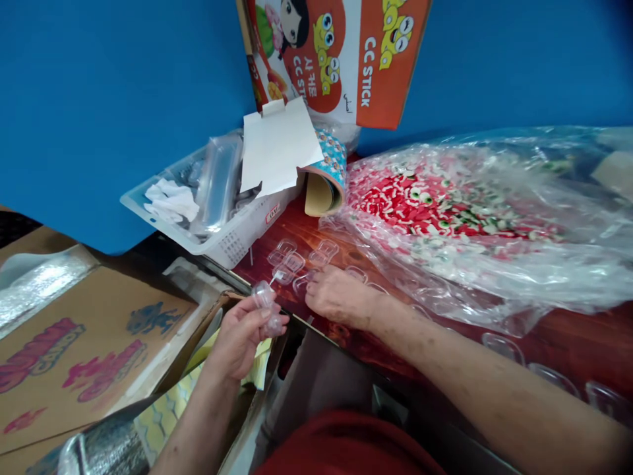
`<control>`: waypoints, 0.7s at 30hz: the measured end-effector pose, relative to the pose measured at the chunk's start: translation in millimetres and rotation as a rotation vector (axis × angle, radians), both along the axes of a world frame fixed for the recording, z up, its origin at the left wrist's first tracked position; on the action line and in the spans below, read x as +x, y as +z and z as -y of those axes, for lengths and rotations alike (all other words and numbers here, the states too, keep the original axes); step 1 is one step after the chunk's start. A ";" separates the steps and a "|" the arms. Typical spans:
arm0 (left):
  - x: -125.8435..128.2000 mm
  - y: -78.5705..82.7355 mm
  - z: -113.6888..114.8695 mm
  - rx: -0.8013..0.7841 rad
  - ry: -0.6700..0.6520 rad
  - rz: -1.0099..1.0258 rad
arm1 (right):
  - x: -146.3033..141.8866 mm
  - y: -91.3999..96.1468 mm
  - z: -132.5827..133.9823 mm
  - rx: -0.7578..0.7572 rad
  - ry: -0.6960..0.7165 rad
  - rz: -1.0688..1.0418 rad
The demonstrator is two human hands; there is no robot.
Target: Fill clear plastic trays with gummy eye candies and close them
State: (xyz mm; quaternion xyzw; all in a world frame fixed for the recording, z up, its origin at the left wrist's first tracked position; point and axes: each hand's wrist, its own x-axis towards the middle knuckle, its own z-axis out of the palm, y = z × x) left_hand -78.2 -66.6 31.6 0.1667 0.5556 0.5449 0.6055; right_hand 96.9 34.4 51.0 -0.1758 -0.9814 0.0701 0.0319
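Left hand point(237, 340) grip pinched a small stack of clear plastic cups point(267, 307), raised just off worktop point(568, 343) edge. Right hand point(336, 297) rested knuckles-down, fingers curled; cannot tell if pinching anything. Loose clear cups point(291, 260) just beyond right grip. Bag of candy point(445, 204) further right. Best kept stack pinched lightly, peeled one cup at a time.

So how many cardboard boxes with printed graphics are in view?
2: an orange CC STICK box standing against the blue wall, and a brown carton at lower left. Others may be hidden.
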 end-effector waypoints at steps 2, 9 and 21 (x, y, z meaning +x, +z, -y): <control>6.8 -3.1 4.5 0.015 0.008 -0.033 | 2.2 1.4 5.4 0.012 -0.057 -0.037; 40.5 -10.6 10.0 0.178 -0.236 -0.118 | 21.9 9.7 72.1 -0.697 -0.439 -0.618; 62.4 -12.7 19.3 0.163 -0.412 0.034 | 44.2 -2.4 87.8 -1.331 -0.644 -0.674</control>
